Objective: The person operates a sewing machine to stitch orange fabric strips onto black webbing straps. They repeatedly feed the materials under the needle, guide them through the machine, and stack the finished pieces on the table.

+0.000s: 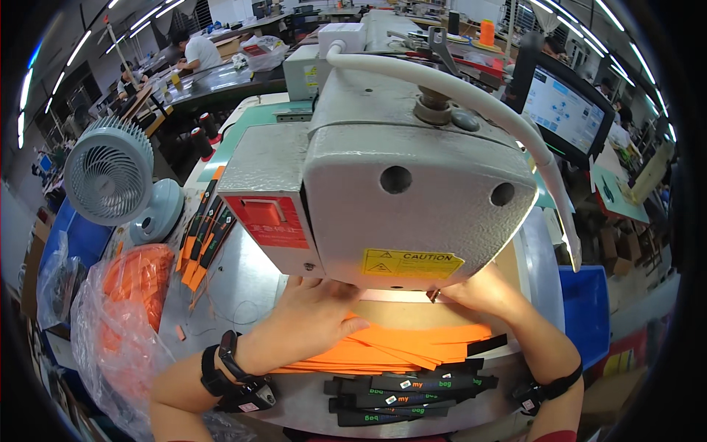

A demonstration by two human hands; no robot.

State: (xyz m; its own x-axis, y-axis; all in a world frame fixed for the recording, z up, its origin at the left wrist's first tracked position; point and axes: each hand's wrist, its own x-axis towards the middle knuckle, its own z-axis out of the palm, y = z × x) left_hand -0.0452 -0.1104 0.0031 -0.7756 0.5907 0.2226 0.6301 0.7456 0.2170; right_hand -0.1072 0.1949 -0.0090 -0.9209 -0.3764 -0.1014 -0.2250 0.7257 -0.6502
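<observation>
Both hands are at the near side of a large grey machine head (420, 184), working at its lower edge. The left hand (313, 317) lies palm down, thumb spread toward the orange strips (398, 350); its fingertips pass beneath the housing, so whether it grasps anything cannot be told. The right hand (479, 291) reaches in from the right, fingers bent beside a small dark piece (433, 295); whether that piece is gripped cannot be confirmed. A pale band (394, 296) runs between the hands at the far edge of a tan surface (420, 315). The orange strips lie overlapped on the near side of this surface, with printed black strips (412, 390) stacked nearer the person. To the left are further orange-and-black strips (202, 243), a clear plastic bag (92, 309) containing orange material and a pale fan (110, 173). A blue bin (591, 313) stands right.
</observation>
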